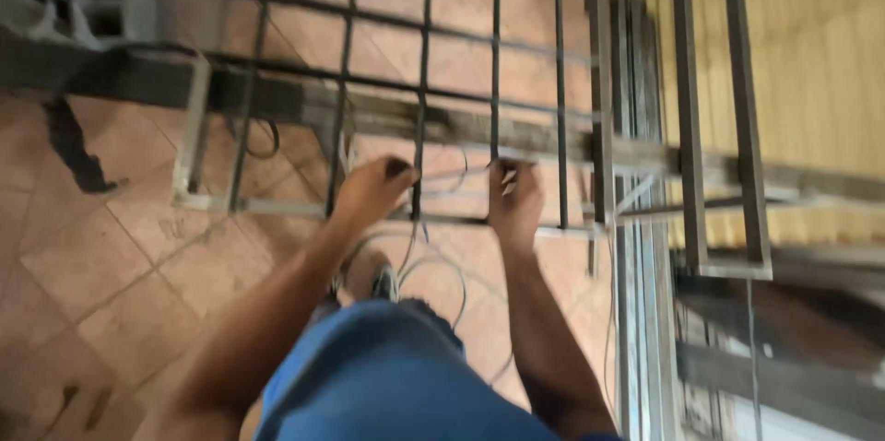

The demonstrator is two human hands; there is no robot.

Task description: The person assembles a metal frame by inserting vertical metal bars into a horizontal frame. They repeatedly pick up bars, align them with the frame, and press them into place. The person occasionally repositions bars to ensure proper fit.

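**Both hands on a dark metal grille**

Hands grip neighbouring upright bars of the steel grille (461, 82): the left hand (371, 190) is clenched around one thin round bar, the right hand (514, 201) is closed on the next bar beside it. The grille is a welded lattice of slim dark rods, lying flat across a long rusty steel beam (304, 95) that passes beneath it. Pale wires (433, 266) loop in soft curves just below the grille's lower edge, near a shoe and blue shorts (387, 376). Under the grille spreads a floor of matt, reddish square tiles (120, 257). Right of the grille stand further flat metal frames (710, 128); motion blur softens everything.
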